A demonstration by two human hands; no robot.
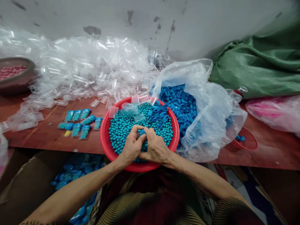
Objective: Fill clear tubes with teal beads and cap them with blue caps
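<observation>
Over a red basin [175, 147] of small teal beads [119, 134], my two hands meet, fingers closed. My left hand [131, 145] and my right hand [156, 147] pinch a small blue-topped container [142, 132] between them, mostly hidden by the fingers. On the beads at the back of the basin lie clear plastic tubes [130, 108] and blue spoon-shaped caps [159, 114]. Filled containers [76, 129] with blue tops and teal beads stand and lie on the red table left of the basin.
Clear empty tubes [93, 65] are heaped along the wall. A plastic bag [203, 109] of blue caps sits right of the basin, beside a red basket [248, 140]. A bowl of pink beads [17, 76] is far left. Below the table, a cardboard box [25, 184] holds blue-topped containers.
</observation>
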